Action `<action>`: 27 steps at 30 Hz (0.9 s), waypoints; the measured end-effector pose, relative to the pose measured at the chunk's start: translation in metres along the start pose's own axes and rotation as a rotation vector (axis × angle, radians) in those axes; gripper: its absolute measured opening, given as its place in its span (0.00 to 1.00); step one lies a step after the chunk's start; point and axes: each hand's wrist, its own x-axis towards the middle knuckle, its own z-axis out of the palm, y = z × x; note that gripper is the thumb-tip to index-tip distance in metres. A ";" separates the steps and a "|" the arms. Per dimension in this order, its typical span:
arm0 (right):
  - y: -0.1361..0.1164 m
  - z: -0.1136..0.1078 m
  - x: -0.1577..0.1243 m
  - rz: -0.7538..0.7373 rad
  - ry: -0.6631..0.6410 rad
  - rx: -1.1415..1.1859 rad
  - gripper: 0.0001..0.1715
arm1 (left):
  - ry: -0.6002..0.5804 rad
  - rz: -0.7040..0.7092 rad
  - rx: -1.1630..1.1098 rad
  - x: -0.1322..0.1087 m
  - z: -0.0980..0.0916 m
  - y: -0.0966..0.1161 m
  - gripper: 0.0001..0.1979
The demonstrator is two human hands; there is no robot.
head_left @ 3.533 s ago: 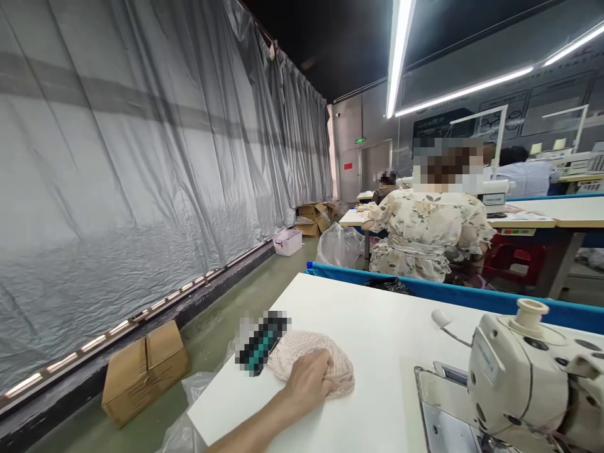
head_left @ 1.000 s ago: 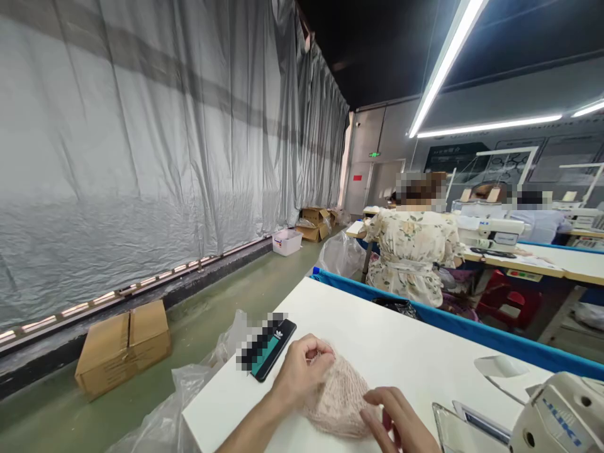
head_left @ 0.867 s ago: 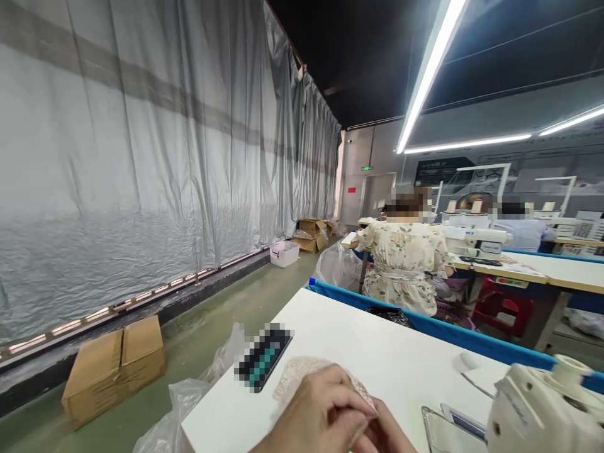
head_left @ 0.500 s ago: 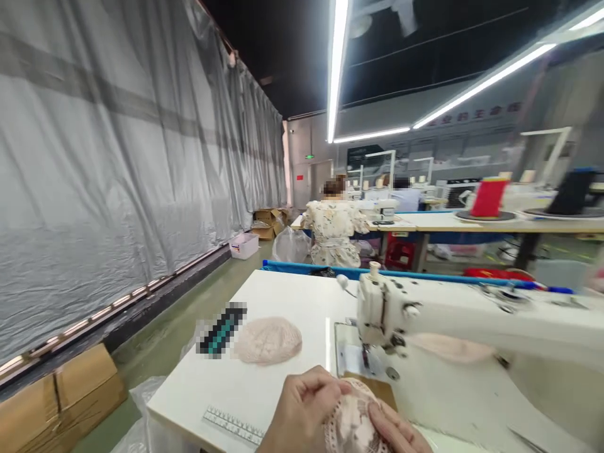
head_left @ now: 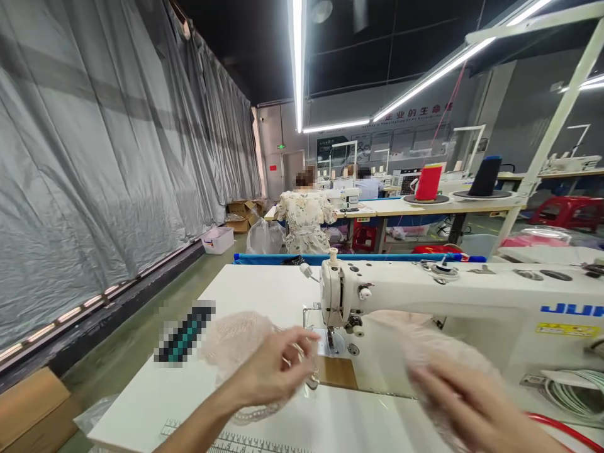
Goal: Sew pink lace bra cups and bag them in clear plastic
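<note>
My left hand (head_left: 280,365) hovers over the table to the left of the sewing machine's needle, its fingers loosely curled and apart. A pale pink lace piece (head_left: 257,412) with a looped trim edge lies under and behind it, beside another sheer pink piece (head_left: 231,336). My right hand (head_left: 465,399), smeared by motion, is in front of the machine arm, closed on a sheer pale pink fabric (head_left: 401,324) that stretches back under the arm. The white sewing machine (head_left: 377,286) has its needle and presser foot above a metal plate (head_left: 325,343); no fabric shows under them.
A clear ruler (head_left: 236,443) lies along the table's front edge. A blurred-out dark and green item (head_left: 184,333) is at the left edge. Cardboard boxes (head_left: 33,402) stand on the floor at left. Ahead, a person (head_left: 304,217) sits at another machine.
My hands, formerly together on a lace piece before the needle, are now apart. The left has moved left with lace beneath it; the right has reached the pink fabric by the machine arm. The view turned right.
</note>
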 end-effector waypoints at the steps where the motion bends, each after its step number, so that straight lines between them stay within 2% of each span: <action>1: -0.004 0.013 0.006 -0.038 -0.119 -0.006 0.19 | -0.144 0.029 0.153 0.006 0.010 -0.010 0.17; 2: -0.006 0.025 0.011 -0.071 -0.178 -0.013 0.18 | -0.243 0.074 0.282 0.011 0.019 -0.021 0.17; 3: -0.006 0.035 0.013 -0.089 -0.235 -0.021 0.17 | -0.269 0.079 0.336 0.013 0.028 -0.031 0.18; 6: 0.001 0.054 0.015 -0.094 -0.244 -0.062 0.17 | -0.228 0.111 0.431 0.015 0.041 -0.055 0.22; 11: 0.012 0.067 0.019 -0.227 -0.308 -0.126 0.16 | -0.187 0.228 0.591 0.022 0.042 -0.067 0.14; 15: 0.022 0.075 0.018 -0.400 -0.361 -0.407 0.27 | -0.306 0.294 0.631 0.029 0.040 -0.076 0.21; 18: 0.028 0.074 0.017 -0.408 -0.412 -0.477 0.30 | -0.395 0.324 0.619 0.033 0.034 -0.084 0.27; 23: 0.025 0.068 0.018 -0.469 -0.377 -0.402 0.35 | -0.474 0.410 0.594 0.046 0.027 -0.089 0.27; 25: 0.029 0.066 0.013 -0.494 -0.325 -0.366 0.31 | -0.473 0.451 0.603 0.053 0.026 -0.089 0.30; 27: 0.045 0.062 0.000 -0.465 -0.238 -0.316 0.26 | -0.465 0.490 0.609 0.057 0.023 -0.087 0.33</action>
